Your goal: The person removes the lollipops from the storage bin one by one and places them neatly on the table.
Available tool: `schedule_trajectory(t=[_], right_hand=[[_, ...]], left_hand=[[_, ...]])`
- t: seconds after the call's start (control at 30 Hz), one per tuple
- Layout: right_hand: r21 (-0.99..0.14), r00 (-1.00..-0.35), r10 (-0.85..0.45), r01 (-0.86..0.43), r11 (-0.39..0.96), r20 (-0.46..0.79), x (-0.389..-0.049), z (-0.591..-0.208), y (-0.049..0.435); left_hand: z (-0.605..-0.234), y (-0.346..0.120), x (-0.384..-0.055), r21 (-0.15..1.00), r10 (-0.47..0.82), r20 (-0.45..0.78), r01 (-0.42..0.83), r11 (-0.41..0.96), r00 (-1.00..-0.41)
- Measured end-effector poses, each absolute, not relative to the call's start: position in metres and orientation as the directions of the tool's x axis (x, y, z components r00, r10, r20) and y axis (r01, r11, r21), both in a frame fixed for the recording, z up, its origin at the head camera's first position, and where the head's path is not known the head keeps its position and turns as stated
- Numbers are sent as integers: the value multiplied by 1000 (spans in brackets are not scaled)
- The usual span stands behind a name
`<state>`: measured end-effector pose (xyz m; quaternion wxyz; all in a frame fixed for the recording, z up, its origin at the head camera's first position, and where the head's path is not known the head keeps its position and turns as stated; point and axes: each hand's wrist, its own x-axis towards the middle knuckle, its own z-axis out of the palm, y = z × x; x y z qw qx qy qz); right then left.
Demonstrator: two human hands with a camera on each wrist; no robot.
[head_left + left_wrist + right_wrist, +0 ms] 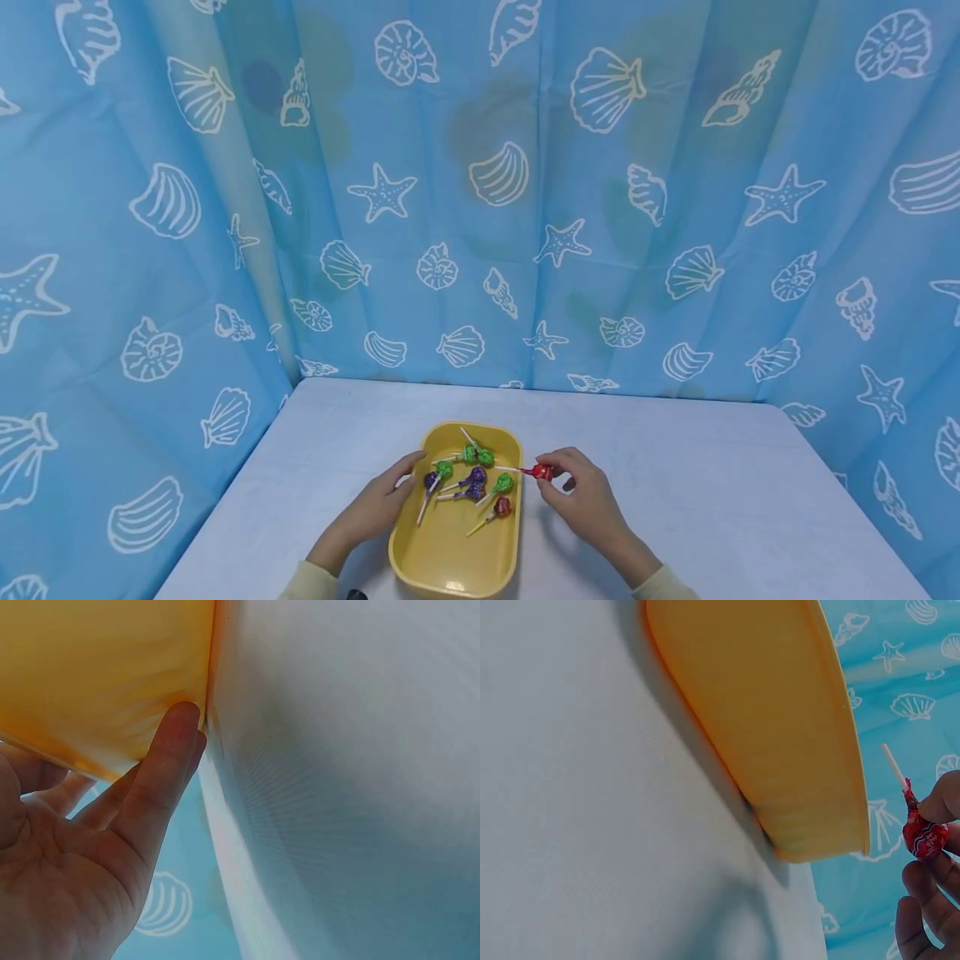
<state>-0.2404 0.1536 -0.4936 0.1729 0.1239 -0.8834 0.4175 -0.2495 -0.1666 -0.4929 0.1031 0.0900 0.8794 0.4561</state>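
Note:
In the head view, a yellow basin (450, 571) holds several wrapped lollipops, green (505, 483), purple (477, 476) and red (502, 506). At its left side is my left hand (375, 507), fingertips at the rim. The left wrist view shows fairly straight fingers (150, 787) of that hand against the outer wall. Just outside the basin's right rim, my right hand (583, 492) pinches a red lollipop (541, 472) by its wrapped head. Its white stick (893, 766) points left over the rim.
A white cloth covers the table (675, 500). Blue curtains (480, 208) with white shell and starfish prints stand behind it and at both sides. A small black object (357, 595) shows at the bottom edge, left of the basin.

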Motion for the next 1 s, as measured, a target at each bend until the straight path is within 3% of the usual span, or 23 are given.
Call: schedule_trajectory(t=[0.43, 1.0], right_hand=[[-690, -913, -12, -317, 650, 408, -239, -502, 178], [-730, -956, 33, -201, 653, 292, -243, -512, 205]], left_hand=[[-493, -167, -249, 820, 255, -98, 68, 569, -962], [-496, -167, -251, 825, 252, -121, 44, 563, -960]])
